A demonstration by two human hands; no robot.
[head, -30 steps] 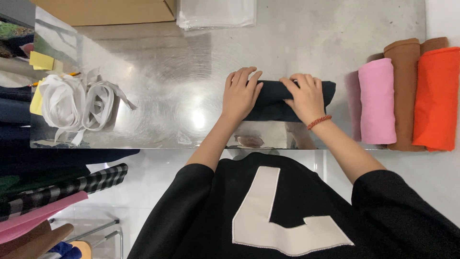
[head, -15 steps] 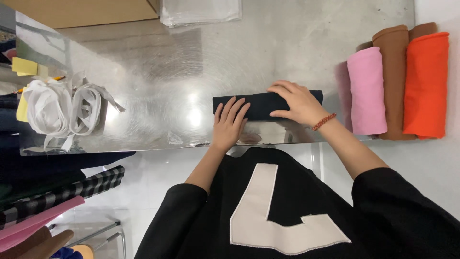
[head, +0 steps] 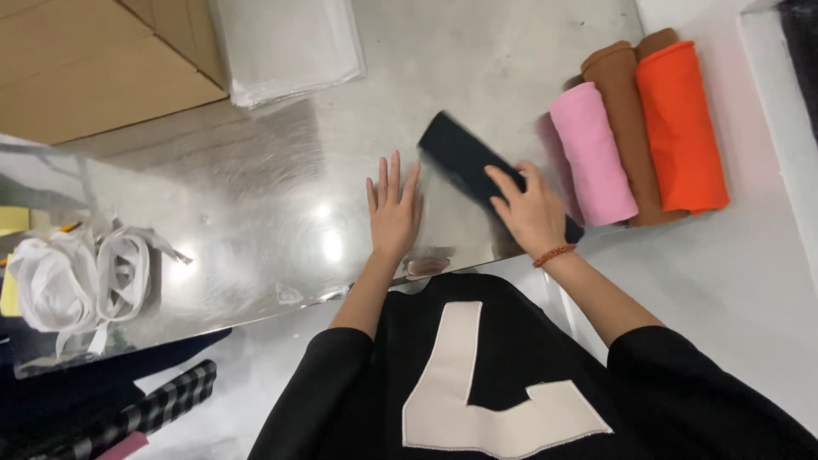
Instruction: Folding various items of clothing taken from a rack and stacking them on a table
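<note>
A rolled dark navy cloth (head: 464,156) lies slanted on the shiny metal table (head: 256,196). My right hand (head: 528,209) grips its near end and has it turned toward the rolls at the right. My left hand (head: 394,209) lies flat on the table just left of the roll, fingers spread, holding nothing. At the table's right end a pink roll (head: 590,153), a brown roll (head: 629,111) and an orange roll (head: 682,128) lie side by side.
White ribbon coils (head: 77,281) sit at the table's left end. A cardboard box (head: 94,68) and a clear plastic bag (head: 285,47) are at the far side. Dark and checked fabrics (head: 153,409) hang below the table on the left.
Both hands first pressed on the navy roll lying crosswise. The left hand has come off it, and the right hand has swung the roll diagonally toward the pink roll.
</note>
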